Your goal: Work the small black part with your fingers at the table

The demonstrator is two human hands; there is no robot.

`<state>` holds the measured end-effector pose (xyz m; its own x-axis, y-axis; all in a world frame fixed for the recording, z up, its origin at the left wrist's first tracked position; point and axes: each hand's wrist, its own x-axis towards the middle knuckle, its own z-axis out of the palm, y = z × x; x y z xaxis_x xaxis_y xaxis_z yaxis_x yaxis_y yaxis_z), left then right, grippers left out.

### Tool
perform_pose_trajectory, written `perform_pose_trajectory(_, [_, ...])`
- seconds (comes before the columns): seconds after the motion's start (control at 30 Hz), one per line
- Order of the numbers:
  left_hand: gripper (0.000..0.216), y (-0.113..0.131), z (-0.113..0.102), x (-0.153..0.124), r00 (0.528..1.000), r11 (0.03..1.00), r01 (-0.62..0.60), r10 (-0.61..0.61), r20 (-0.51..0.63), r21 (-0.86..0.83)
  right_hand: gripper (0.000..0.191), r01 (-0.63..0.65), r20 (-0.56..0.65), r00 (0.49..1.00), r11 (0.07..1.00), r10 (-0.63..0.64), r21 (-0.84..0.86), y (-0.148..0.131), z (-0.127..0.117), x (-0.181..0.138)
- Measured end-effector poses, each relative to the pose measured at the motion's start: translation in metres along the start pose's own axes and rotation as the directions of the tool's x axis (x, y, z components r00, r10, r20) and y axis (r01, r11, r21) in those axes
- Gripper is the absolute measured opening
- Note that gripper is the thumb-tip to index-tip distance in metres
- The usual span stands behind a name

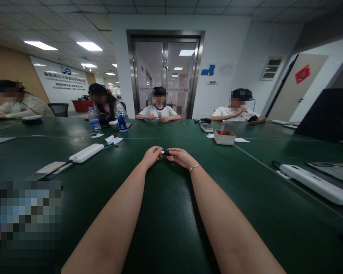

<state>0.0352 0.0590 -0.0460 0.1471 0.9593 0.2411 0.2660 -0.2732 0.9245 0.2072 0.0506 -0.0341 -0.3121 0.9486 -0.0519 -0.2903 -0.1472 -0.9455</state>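
Here's the piece (166, 153), left of the box (224, 137) and nearer: left hand (152, 156) pinching its silvery end, right hand (180, 156) its black body. Light, stiff, I'd say; the body's the surer hold.

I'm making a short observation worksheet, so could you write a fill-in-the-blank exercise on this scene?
1. The left hand is nearest the ____ end of the small black-and-silver object.
2. The right hand has a silvery bracelet around its ____.
3. The tabletop is dark ____.
4. Toward the left, ____ plastic bottles stand on the tabletop.

Missing words: silver; wrist; green; two.
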Motion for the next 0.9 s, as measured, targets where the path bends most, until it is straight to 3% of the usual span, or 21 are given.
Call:
perform_pose_trajectory(0.6, [0.025, -0.0045, 0.0005, 0.0031, 1.000, 1.000, -0.023, 0.023, 0.008, -0.003, 0.016, 0.005, 0.004, 1.000, 1.000, -0.005, 0.003, -0.0004, 0.0008, -0.0010])
perform_pose_trajectory(0.9, [0.025, 0.0002, -0.0001, 0.0010, 1.000, 1.000, 0.020, -0.020, 0.012, 0.000, 0.015, 0.005, 0.001, 1.000, 1.000, -0.005, -0.001, -0.0005, 0.0006, -0.0007])
